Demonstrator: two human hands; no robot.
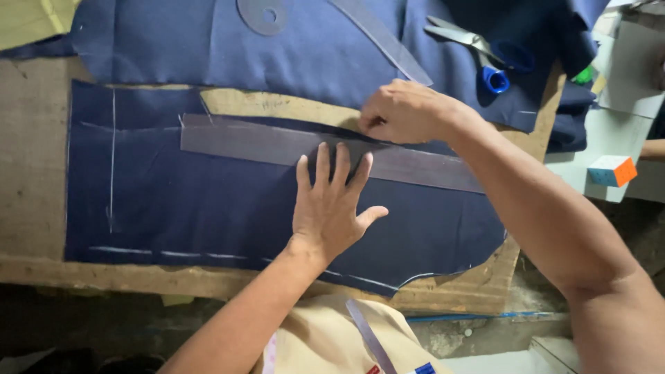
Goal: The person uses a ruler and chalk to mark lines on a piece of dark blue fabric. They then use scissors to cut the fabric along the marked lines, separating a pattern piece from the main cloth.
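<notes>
A cut piece of dark blue cloth [208, 201] with white chalk lines lies flat on a brown worktable [31, 166]. Across it lies a long clear ruler [263, 144], slanting down to the right. My left hand [332, 201] rests flat with fingers spread, pressing the ruler and cloth. My right hand [402, 111] is closed just above the ruler's upper edge, fingertips pinched on something small that I cannot make out, probably chalk.
More blue cloth [305, 48] lies at the back with a clear curved template [267, 14] and blue-handled scissors [478, 48] on it. A colourful puzzle cube [612, 170] sits on a white surface at right. A measuring tape [367, 336] hangs near my chest.
</notes>
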